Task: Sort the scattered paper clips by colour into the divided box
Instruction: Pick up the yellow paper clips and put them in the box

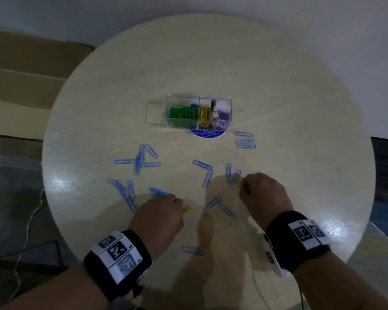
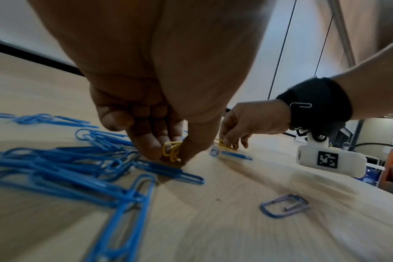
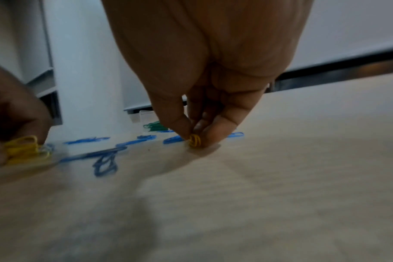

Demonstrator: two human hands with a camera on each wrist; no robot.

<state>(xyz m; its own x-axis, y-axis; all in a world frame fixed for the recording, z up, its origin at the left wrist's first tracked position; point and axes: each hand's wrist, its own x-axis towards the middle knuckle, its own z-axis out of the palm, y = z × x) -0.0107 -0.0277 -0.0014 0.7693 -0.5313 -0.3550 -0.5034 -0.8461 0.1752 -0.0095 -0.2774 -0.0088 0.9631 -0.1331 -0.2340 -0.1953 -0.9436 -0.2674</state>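
- Nearest, on the near side of the box (image 1: 198, 113), the two hands are working low over the table (image 1: 278, 86), each well short of the box, with scattered blue clips (image 1: 207, 175) lying between them and it.
- The left hand (image 1: 159, 211) is pinching a small bunch of yellow clips (image 2: 172, 151) between thumb and fingertips, right at the tabletop; a yellow end is poking out toward the right hand.
- The right hand (image 1: 261, 192) is also pinching yellow clips (image 3: 195, 140), held on end between thumb and forefinger, touching the table. How many it is holding cannot be told.
- The right hand is sitting nearer the box than the left, and a little to the right of its yellow section; the left is lying further back and to the left of the green section.
- So the coming carry is probably running away from the person, forward, and slightly inward for both hands.
- The blue clips are lying flat in loose groups, long axes pointing every way; one group is crowding the left fingertips.
- Farther, the box is clear-walled, its long axis running left to right across the table.
- Its left section is holding green clips (image 1: 182, 114), the next yellow ones (image 1: 204, 116); the right end is showing no clips that can be made out.
- A blue disc (image 1: 208, 134) is peeping from under the box's near edge.
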